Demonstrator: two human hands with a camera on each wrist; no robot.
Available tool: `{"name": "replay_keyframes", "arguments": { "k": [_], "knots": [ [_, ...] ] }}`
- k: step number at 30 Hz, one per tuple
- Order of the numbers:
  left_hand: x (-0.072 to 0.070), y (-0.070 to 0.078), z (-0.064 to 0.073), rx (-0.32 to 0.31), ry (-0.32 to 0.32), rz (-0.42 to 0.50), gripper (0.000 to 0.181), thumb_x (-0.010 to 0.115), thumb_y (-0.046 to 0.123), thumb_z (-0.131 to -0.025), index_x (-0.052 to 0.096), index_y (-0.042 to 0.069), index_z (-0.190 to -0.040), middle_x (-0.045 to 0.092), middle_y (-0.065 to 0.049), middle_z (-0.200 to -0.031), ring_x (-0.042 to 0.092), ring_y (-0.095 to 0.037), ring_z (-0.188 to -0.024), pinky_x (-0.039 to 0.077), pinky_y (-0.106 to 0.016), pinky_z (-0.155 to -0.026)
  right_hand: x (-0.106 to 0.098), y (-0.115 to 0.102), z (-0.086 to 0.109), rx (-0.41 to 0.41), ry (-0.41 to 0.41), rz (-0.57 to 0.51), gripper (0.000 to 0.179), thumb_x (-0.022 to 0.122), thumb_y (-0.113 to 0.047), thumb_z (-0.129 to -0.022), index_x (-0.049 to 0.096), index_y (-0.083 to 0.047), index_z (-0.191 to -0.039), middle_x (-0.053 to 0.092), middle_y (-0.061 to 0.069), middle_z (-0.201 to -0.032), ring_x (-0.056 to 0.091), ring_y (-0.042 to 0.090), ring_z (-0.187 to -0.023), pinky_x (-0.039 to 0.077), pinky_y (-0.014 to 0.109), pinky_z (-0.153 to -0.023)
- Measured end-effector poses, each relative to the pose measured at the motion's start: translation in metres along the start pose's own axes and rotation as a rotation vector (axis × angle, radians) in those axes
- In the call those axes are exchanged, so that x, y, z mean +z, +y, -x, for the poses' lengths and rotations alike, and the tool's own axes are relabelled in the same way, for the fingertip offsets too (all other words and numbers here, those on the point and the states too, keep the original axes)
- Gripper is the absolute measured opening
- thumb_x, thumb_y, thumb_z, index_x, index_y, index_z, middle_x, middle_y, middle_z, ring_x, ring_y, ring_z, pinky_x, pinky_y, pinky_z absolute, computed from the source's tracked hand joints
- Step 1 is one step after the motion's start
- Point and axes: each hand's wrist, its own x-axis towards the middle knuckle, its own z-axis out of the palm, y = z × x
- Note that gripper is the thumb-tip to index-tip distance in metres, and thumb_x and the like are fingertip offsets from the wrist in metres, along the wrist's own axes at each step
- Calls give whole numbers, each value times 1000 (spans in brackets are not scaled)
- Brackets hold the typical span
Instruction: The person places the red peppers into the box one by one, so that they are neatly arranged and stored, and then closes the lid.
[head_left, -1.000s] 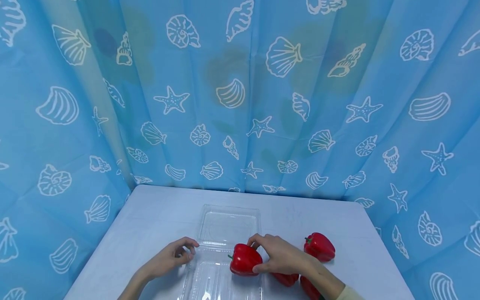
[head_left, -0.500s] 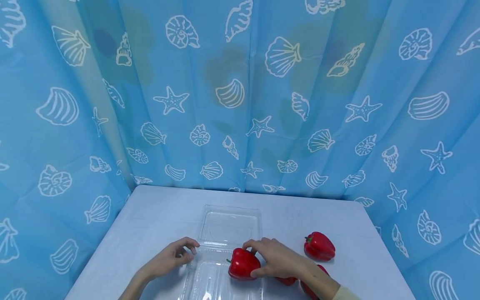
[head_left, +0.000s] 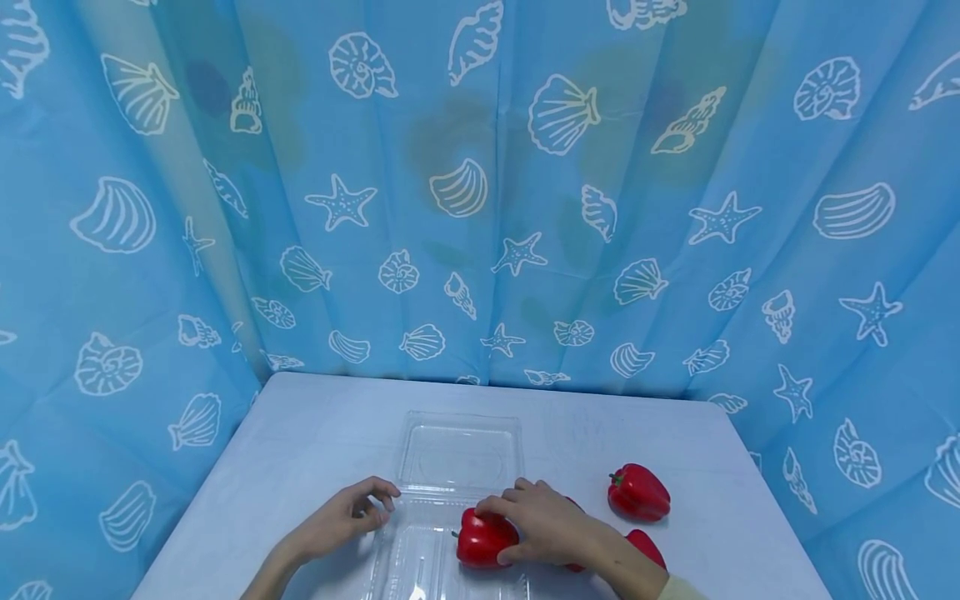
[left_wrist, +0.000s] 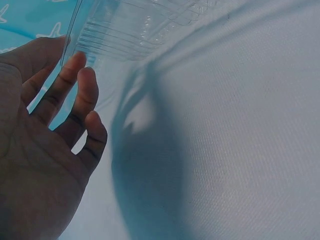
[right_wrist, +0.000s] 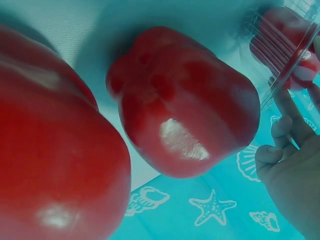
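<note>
My right hand (head_left: 546, 523) grips a red bell pepper (head_left: 480, 542) with a green stem, thumb on the near side and fingers over its top. The pepper is in the right half of a clear plastic clamshell container (head_left: 420, 546). In the right wrist view that bell pepper (right_wrist: 280, 42) shows through the container's ribbed wall (right_wrist: 272, 47). My left hand (head_left: 341, 521) stays at the container's left edge, fingers loosely bent with fingertips right at the rim. In the left wrist view the left hand (left_wrist: 45, 130) has its palm showing beside the clear rim (left_wrist: 72, 30).
The container's lid (head_left: 459, 450) lies folded back on the white table (head_left: 322, 425). Right of it are more red bell peppers, one at the back (head_left: 639, 492) and another (head_left: 647, 546) partly behind the right forearm. A blue shell-print curtain (head_left: 480, 275) surrounds the table.
My right hand has lowered the bell pepper and drawn it slightly nearer and left within the container. The left hand has hardly moved.
</note>
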Motion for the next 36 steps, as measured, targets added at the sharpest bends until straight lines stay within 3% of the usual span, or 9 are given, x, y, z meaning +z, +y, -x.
{"name": "replay_keyframes", "arguments": {
  "k": [4,11,24,36],
  "knots": [
    [1,0,1,-1,2,10,37,63,18,-99,57,3,-132,61,-12,-113,61,-21,-90,50,-29,-73,2,0,0,9,12,24,84,95,-41,-62,51,-49,-133,59,-17,-124,54,9,-114,55,43,-88],
    [1,-1,1,-2,6,17,37,63,17,-99,56,3,-133,61,-12,-114,61,-21,-89,49,-29,-73,2,1,0,24,12,7,83,95,-40,-62,52,-48,-133,57,-15,-123,54,8,-111,56,33,-78],
    [2,-1,1,21,-7,2,36,63,17,-98,57,3,-131,61,-14,-113,62,-20,-89,50,-29,-73,2,3,3,36,18,-11,84,95,-38,-64,50,-49,-134,57,-14,-123,54,8,-112,56,35,-80],
    [6,-2,-4,-34,47,-1,33,65,18,-96,60,4,-126,63,-10,-112,60,-21,-90,49,-32,-73,0,5,7,23,31,-25,84,94,-39,-65,50,-48,-135,57,-14,-125,55,8,-111,56,35,-84]
  ]
}}
